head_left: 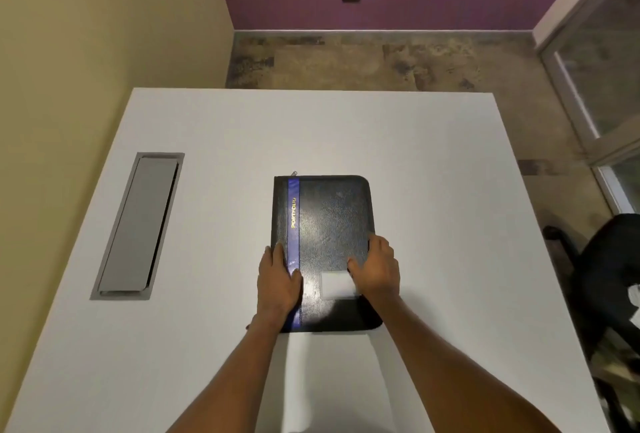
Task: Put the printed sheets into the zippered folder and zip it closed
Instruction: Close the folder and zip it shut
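A black zippered folder (pixel 329 224) lies closed on the white table (pixel 433 190). It has a blue stripe lettered "PORTFOLIO" near its spine and a pale label window near its front right corner. A small metal zipper pull (pixel 294 173) sticks out at its far left corner. My left hand (pixel 278 285) holds the spine side, thumb on the cover. My right hand (pixel 377 268) grips the right edge, thumb on top. White sheets (pixel 327 380) lie on the table just in front of the folder, between my forearms, and no print shows on them.
A grey cable-tray flap (pixel 138 224) is set into the table at the left. A black office chair (pixel 609 276) stands off the table's right edge. Yellow wall runs along the left, and bare floor lies beyond the far edge.
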Action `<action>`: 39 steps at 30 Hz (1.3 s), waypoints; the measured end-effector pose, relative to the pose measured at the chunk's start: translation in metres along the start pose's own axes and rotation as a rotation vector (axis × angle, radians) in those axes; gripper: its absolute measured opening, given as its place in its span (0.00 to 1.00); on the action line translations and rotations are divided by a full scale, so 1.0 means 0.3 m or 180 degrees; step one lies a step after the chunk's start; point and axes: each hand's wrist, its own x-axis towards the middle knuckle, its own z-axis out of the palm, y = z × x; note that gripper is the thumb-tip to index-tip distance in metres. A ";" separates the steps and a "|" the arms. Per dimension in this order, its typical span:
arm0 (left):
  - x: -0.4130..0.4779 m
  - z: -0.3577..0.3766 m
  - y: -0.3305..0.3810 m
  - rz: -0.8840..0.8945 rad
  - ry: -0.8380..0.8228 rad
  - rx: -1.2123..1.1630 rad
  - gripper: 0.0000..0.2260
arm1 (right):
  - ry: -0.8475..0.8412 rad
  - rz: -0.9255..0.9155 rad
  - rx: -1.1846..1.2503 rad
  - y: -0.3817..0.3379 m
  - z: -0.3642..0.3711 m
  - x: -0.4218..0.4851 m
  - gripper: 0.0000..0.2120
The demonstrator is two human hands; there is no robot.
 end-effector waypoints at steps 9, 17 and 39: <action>-0.008 0.049 -0.036 -0.0241 0.0074 0.0010 0.26 | -0.0264 0.0532 0.0571 0.077 0.059 -0.056 0.36; 0.146 0.024 -0.023 -0.0842 0.0450 -0.0317 0.13 | -0.0266 0.0866 0.0626 0.120 0.086 0.073 0.27; 0.470 -0.420 -0.043 -0.1006 0.0581 -0.0620 0.14 | -0.0353 0.0658 0.0424 -0.372 0.077 0.301 0.24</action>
